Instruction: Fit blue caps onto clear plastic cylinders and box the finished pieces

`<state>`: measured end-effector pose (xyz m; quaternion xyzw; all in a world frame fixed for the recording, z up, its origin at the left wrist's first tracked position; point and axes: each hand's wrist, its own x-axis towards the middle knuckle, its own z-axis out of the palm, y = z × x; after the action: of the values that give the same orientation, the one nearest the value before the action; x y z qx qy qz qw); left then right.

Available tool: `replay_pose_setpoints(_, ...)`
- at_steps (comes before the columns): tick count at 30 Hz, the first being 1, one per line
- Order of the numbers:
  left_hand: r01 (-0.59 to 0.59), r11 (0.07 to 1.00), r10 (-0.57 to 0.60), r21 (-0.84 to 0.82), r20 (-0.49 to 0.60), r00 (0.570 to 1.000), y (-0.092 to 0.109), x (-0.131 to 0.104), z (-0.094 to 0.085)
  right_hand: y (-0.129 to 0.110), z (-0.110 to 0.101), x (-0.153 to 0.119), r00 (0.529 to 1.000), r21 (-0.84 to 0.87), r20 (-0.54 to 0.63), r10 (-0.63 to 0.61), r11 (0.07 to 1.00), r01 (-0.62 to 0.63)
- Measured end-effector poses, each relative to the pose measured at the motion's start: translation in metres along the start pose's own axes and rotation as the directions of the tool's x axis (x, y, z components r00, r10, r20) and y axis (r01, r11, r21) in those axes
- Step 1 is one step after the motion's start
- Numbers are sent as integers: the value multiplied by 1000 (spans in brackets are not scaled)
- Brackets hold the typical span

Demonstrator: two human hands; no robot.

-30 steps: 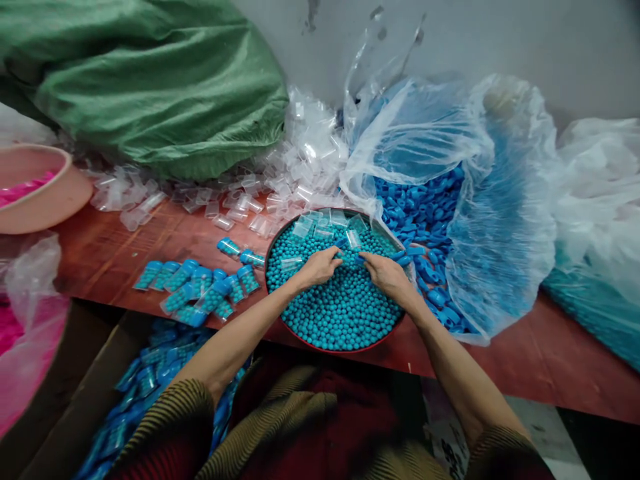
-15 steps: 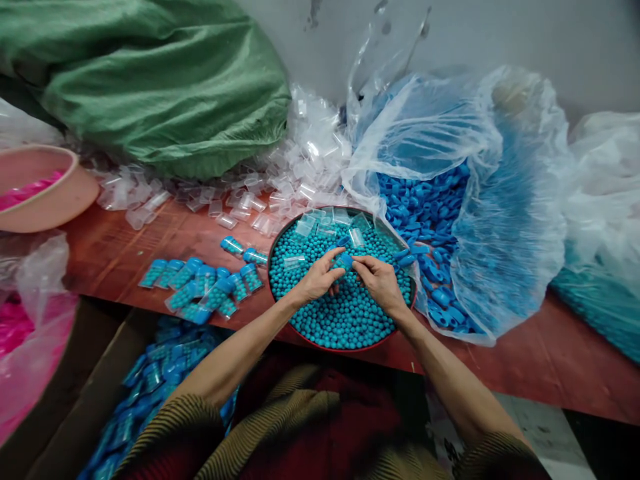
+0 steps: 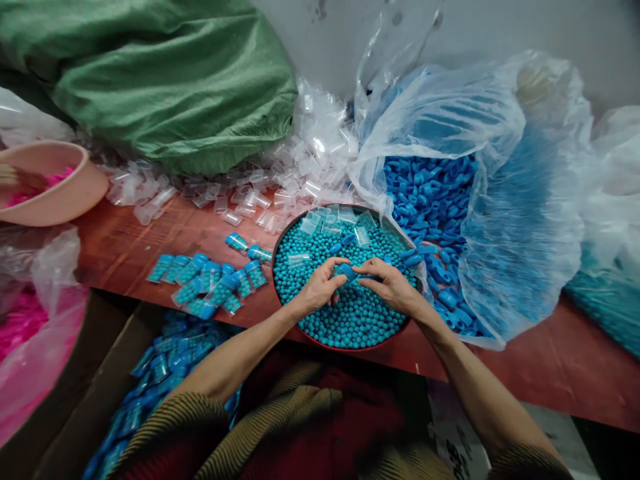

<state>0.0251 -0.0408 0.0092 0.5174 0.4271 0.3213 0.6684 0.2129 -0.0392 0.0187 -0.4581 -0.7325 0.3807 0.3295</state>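
Head view: no readable writing or brand anywhere. Left hand [image 3: 320, 288] and right hand [image 3: 393, 285] meet over the round tray [image 3: 350, 345] of teal beads [image 3: 350, 313] at the surface's near edge; both grips pinched together on one small blue-capped vial [image 3: 349, 271]. Vial mostly hidden by fingertips, contents unclear. Filled vials [image 3: 210, 280] lie left of tray; blue caps [image 3: 430, 200] in clear bag to the right. Vs 0.5 s ago: hands closer, vial raised a bit.

Glossy plastic is noted on the beads [image 3: 345, 313] and caps [image 3: 430, 200]; thin clear film on the bag [image 3: 500, 133]; worn, reddish wood on the bench [image 3: 550, 360].
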Motion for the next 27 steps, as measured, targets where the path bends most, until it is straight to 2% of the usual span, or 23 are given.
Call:
replay_pose_setpoints(4,-17,998,11,66,95,995,3,-4,-6,3,4,5,976,321,-55,212,929,-184)
replay_pose_setpoints(6,-33,996,25,88,89,996,5,-6,-5,2,12,6,952,358,-136,274,910,-210)
replay_pose_setpoints(9,-64,992,59,106,45,997,5,-9,-1,-4,25,4,963,173,-182,201,970,-170)
replay_pose_setpoints(11,-91,990,91,112,4,996,3,-10,3,-10,31,1,989,-38,-110,98,994,-103)
replay_pose_setpoints(15,-157,976,167,154,-56,984,0,-12,6,-18,37,-6,1000,-342,9,-2,940,5)
replay_pose_setpoints(19,-148,973,159,178,-49,986,2,-12,3,-21,41,-8,998,-479,53,15,878,12)
replay_pose_setpoints(22,-114,985,124,127,-72,990,4,-13,5,-20,46,-7,999,-526,4,-54,849,48)
replay_pose_setpoints(25,-87,996,91,33,-137,986,3,-12,10,-19,53,-7,992,-553,-51,-113,830,66)
replay_pose_setpoints(27,-70,997,72,16,-192,979,-1,-13,14,-18,59,-8,994,-568,-59,-92,822,42)
